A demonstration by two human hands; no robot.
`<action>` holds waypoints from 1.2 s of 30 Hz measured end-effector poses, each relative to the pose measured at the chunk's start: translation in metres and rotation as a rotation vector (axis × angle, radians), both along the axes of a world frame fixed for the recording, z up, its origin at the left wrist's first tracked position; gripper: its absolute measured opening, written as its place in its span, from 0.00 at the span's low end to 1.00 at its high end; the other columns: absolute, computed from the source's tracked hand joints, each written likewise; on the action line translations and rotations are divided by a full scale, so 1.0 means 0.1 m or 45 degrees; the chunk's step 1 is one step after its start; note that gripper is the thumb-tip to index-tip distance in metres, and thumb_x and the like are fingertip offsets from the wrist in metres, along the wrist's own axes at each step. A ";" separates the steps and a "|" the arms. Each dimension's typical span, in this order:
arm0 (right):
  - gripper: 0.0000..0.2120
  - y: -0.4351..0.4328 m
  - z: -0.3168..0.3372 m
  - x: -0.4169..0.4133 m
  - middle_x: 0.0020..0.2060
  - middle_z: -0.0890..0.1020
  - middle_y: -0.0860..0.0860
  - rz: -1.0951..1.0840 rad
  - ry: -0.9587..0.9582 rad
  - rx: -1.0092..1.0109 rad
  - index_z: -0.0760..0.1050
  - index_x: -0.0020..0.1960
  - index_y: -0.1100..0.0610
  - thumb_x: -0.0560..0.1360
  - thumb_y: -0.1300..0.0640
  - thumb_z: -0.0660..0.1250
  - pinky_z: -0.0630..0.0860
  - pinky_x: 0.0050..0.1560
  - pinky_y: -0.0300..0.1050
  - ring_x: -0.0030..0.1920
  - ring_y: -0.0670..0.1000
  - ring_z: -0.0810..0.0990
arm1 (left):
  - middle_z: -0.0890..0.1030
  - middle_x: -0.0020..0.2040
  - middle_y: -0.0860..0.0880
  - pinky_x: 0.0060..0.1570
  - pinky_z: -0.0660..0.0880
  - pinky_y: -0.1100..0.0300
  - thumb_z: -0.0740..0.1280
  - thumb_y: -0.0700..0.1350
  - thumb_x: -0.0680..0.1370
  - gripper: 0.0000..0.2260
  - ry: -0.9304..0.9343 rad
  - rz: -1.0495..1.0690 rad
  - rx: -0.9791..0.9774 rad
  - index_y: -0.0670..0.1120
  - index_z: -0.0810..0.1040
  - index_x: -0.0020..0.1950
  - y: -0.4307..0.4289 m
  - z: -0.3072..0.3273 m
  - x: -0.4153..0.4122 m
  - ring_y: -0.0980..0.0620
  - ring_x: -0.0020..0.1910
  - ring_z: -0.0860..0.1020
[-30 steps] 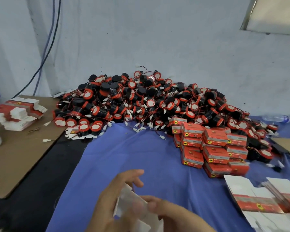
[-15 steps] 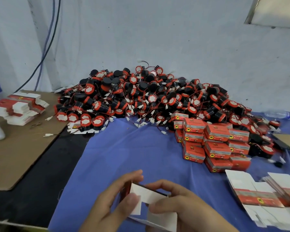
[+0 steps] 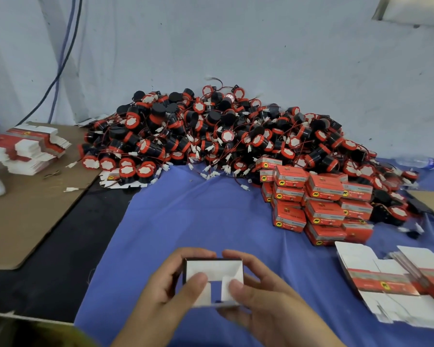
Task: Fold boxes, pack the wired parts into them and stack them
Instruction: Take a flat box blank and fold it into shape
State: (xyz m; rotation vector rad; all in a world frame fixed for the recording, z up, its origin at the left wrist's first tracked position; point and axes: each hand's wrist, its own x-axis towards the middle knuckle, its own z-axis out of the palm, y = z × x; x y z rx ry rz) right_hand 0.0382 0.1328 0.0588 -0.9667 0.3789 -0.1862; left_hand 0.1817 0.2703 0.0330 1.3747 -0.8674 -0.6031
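A small cardboard box point(image 3: 214, 270) is squared up low in the middle of the view, its white inside facing me. My left hand point(image 3: 166, 296) grips its left side and my right hand point(image 3: 266, 294) grips its right side, both thumbs pressing the white end flaps. Behind, a big heap of black-and-red wired parts point(image 3: 226, 136) lies against the wall. A stack of closed red boxes point(image 3: 318, 204) stands at the right of the blue cloth point(image 3: 191, 221).
Flat unfolded box blanks point(image 3: 391, 281) lie at the right edge. More blanks point(image 3: 28, 149) are stacked on brown cardboard point(image 3: 28, 211) at the left. A plastic bottle point(image 3: 421, 162) lies far right by the wall. Cables hang down the wall at the left.
The flat blank between my hands has been opened into a square box shape, and both thumbs now press its end flaps. The view has tilted slightly downward.
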 end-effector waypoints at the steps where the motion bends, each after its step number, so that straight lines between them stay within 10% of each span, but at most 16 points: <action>1: 0.22 0.00 -0.01 0.00 0.59 0.81 0.64 -0.008 0.044 -0.033 0.80 0.61 0.59 0.67 0.67 0.72 0.78 0.62 0.62 0.54 0.61 0.80 | 0.82 0.59 0.53 0.54 0.77 0.64 0.69 0.49 0.75 0.11 -0.053 -0.016 0.013 0.58 0.81 0.57 0.00 0.01 -0.03 0.53 0.57 0.81; 10: 0.16 0.10 -0.10 0.05 0.53 0.85 0.54 -0.241 0.125 -0.616 0.68 0.45 0.47 0.67 0.55 0.75 0.75 0.44 0.52 0.42 0.49 0.80 | 0.85 0.47 0.51 0.44 0.79 0.62 0.68 0.48 0.73 0.11 0.020 0.142 -0.027 0.57 0.83 0.54 -0.06 -0.03 -0.13 0.51 0.44 0.83; 15: 0.26 0.16 -0.07 -0.03 0.56 0.81 0.52 -0.091 0.059 -0.820 0.74 0.52 0.50 0.71 0.29 0.67 0.79 0.54 0.52 0.47 0.53 0.77 | 0.85 0.50 0.49 0.43 0.78 0.66 0.66 0.46 0.74 0.10 0.170 0.240 -0.139 0.53 0.83 0.53 -0.07 -0.03 -0.13 0.53 0.46 0.83; 20: 0.10 0.22 -0.18 0.00 0.62 0.82 0.49 -0.384 0.028 -0.862 0.77 0.49 0.47 0.71 0.52 0.75 0.79 0.44 0.41 0.56 0.48 0.84 | 0.85 0.53 0.52 0.45 0.80 0.63 0.69 0.55 0.78 0.07 0.153 0.200 -0.132 0.55 0.82 0.53 -0.06 0.01 -0.26 0.52 0.50 0.84; 22: 0.19 0.27 -0.21 0.04 0.59 0.83 0.46 -0.497 0.019 -0.764 0.75 0.55 0.41 0.72 0.59 0.76 0.81 0.46 0.44 0.56 0.50 0.85 | 0.83 0.55 0.51 0.47 0.80 0.62 0.67 0.60 0.74 0.13 0.048 0.220 -0.118 0.56 0.81 0.55 -0.07 0.01 -0.33 0.51 0.51 0.83; 26: 0.22 0.33 -0.17 0.08 0.53 0.85 0.50 -0.555 0.013 -0.706 0.80 0.54 0.42 0.72 0.69 0.75 0.81 0.47 0.43 0.50 0.51 0.86 | 0.81 0.55 0.51 0.49 0.82 0.50 0.70 0.47 0.73 0.11 -0.060 0.264 -0.127 0.57 0.80 0.54 -0.07 0.00 -0.36 0.48 0.52 0.82; 32: 0.19 0.39 -0.11 0.14 0.48 0.85 0.51 -0.598 0.027 -0.588 0.80 0.49 0.50 0.70 0.74 0.71 0.82 0.44 0.44 0.47 0.56 0.86 | 0.82 0.54 0.50 0.48 0.81 0.58 0.65 0.37 0.73 0.15 -0.127 0.310 -0.244 0.55 0.80 0.51 -0.11 0.00 -0.39 0.48 0.54 0.82; 36: 0.27 0.42 -0.10 0.19 0.51 0.85 0.53 -0.700 0.060 -0.387 0.80 0.53 0.49 0.68 0.79 0.70 0.83 0.45 0.49 0.49 0.57 0.86 | 0.82 0.53 0.52 0.62 0.75 0.40 0.63 0.32 0.71 0.18 -0.315 0.400 -0.275 0.55 0.80 0.48 -0.15 0.02 -0.42 0.48 0.57 0.80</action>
